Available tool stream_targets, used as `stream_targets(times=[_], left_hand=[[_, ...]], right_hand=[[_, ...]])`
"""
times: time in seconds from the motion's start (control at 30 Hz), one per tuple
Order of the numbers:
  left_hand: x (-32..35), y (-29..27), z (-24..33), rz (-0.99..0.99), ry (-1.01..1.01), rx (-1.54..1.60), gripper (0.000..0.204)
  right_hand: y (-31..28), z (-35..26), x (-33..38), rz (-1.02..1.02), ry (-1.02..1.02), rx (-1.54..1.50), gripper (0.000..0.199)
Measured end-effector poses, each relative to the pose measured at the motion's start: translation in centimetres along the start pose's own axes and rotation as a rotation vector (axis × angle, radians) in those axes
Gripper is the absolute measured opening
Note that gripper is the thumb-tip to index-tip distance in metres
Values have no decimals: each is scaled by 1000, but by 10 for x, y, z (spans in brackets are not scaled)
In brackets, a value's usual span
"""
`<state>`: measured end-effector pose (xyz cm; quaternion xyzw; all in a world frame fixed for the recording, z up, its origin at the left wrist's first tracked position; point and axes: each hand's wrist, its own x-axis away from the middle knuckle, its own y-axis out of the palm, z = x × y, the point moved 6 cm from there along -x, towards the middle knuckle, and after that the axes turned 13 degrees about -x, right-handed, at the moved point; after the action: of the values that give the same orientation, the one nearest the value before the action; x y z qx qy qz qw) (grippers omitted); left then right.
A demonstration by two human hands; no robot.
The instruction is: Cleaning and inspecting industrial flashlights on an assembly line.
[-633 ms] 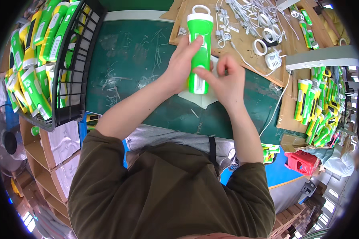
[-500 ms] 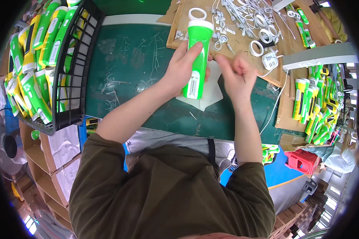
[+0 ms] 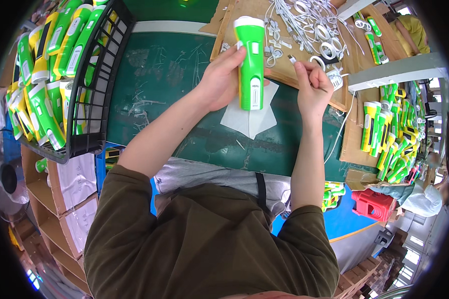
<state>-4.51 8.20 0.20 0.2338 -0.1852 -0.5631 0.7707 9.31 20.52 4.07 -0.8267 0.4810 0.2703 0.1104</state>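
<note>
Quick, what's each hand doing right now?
Left hand: closed around the green flashlight.
Right hand: pinching something small and thin; cannot tell what.

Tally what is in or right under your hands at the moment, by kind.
Green and white flashlight, held upright in the left hand: 1
White paper sheet on the green mat under the flashlight: 1
Thin dark tool pinched in the right hand: 1
Total: 3
</note>
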Motion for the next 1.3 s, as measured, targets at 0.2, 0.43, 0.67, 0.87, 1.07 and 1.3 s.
stream_targets(times=[0.2,0.43,0.67,0.87,1.07,1.3], left_hand=[[3,-13,-16,-25,-125,-57,64],[5,-4,-17,52,-207,-141,66],[5,-5,-22,144,-258,-299,62],[6,6,-17,66,-60,-364,42],[7,8,-18,39,-99,-331,42],[8,8,-8,28,22,-521,38]], right_hand=[[19,-24,10,-199,-78,131,53],[33,-32,16,-258,-167,148,52],[35,-28,18,-262,-39,86,52],[25,-22,18,-206,114,-99,52],[20,-22,19,-210,158,39,51],[19,-35,15,-324,182,171,43]])
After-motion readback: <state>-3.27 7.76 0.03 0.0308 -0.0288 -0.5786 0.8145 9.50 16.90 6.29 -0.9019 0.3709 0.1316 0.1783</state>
